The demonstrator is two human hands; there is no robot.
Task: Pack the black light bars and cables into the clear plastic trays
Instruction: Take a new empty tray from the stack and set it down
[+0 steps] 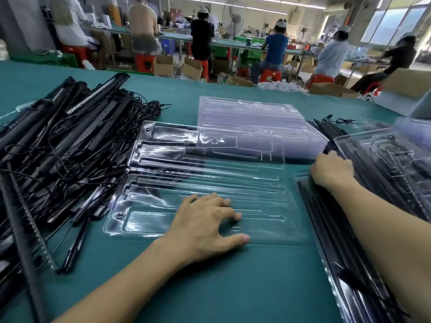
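Note:
An open clear plastic tray (163, 173) lies flat in the middle of the green table, its moulded slots bare. My left hand (207, 220) rests on its near half with fingers spread. A large heap of black light bars and tangled cables (60, 145) fills the left side. On the right stands a pile of packed trays (382, 183) holding black bars under clear lids. My right hand (331, 170) rests on the far left corner of that pile, fingers bent over its edge.
A stack of unused clear trays (251, 122) sits behind the open tray. Loose black bars and a cable (335, 125) lie beyond the packed pile. A cardboard box (405, 89) stands at the far right. Several people work at benches in the background.

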